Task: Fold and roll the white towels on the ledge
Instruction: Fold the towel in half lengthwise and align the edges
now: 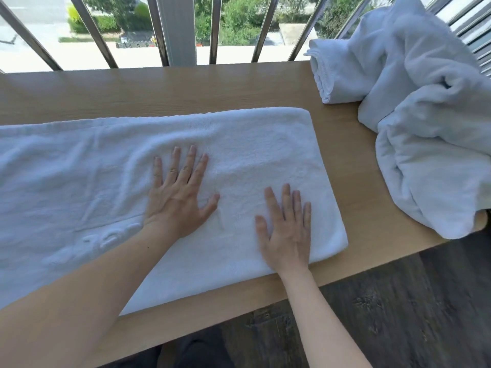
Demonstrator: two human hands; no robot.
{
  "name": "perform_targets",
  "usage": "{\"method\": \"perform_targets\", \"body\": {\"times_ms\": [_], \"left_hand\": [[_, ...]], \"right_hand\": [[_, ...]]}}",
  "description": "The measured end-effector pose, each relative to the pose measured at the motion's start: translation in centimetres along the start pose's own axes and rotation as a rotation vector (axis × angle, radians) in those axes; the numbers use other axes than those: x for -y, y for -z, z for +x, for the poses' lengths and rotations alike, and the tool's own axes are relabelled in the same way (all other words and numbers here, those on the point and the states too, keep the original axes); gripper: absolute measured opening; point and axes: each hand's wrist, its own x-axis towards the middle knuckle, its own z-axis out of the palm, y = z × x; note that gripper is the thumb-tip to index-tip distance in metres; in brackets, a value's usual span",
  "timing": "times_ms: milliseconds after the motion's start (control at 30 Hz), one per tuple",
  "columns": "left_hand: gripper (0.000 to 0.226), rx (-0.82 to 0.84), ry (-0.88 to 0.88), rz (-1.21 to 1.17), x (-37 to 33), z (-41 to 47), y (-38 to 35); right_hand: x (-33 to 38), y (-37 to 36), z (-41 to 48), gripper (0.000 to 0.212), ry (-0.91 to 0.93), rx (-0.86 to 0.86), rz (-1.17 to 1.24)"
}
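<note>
**Both palms flat on a folded towel laid along the ledge**

We look down from the head camera at a pale wooden ledge (345, 144) that runs beneath a row of slanted metal railing bars (265, 27), with greenery and pavement visible beyond them. A white towel (252, 136), folded into a long band, lies flat on the ledge; its left part runs out of view at the left edge, and its right end stops well short of the ledge's right end. We note shallow creases across its left half, while the right half looks smoother.

The left hand (178, 197) rests palm down near the middle of the band, fingers spread wide and pointing toward the railing; two rings show on its fingers. The right hand (288, 229) lies palm down closer to the near edge and the right end of the towel, fingers extended and only slightly apart. Neither hand grips anything; both simply press on the cloth. Both forearms are bare.

At the far right of the ledge we see a heap of unfolded white towels (430, 144), bunched and partly draped over the ledge's end. Touching the heap's left side lies a folded towel (342, 70) with its stitched hem facing the left. Below the ledge, dark wood-grain floor (398, 314) is visible.
</note>
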Motion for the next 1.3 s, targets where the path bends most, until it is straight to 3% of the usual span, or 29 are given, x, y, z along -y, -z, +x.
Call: {"method": "perform_targets", "body": {"times_ms": [200, 333, 533, 700, 933, 1300], "left_hand": [[0.08, 0.016, 0.001, -0.012, 0.1, -0.1, -0.1], [0.075, 0.021, -0.025, -0.077, 0.2, -1.9, 0.4], [0.069, -0.004, -0.076, -0.107, 3.3, -8.5, 1.0], [0.064, -0.029, 0.02, -0.101, 8.8, -13.6, 1.2], [0.062, 0.007, 0.141, -0.069, 16.8, -18.0, 2.0], [0.073, 0.032, 0.273, -0.119, 29.4, -12.9, 4.5]], "right_hand": [[-5.5, 0.9, -0.6, 0.063, -0.234, 0.0, 0.002], [-4.3, 1.5, -0.3, 0.066, -0.331, 0.001, -0.016], [8.5, 0.2, -0.7, 0.064, -0.011, -0.039, 0.111], [20.3, -2.4, -1.6, 0.059, 0.197, 0.008, 0.183], [29.8, -4.7, -2.4, 0.06, 0.181, 0.052, 0.12], [30.7, -5.6, -2.2, 0.068, 0.117, -0.015, 0.055]]}}
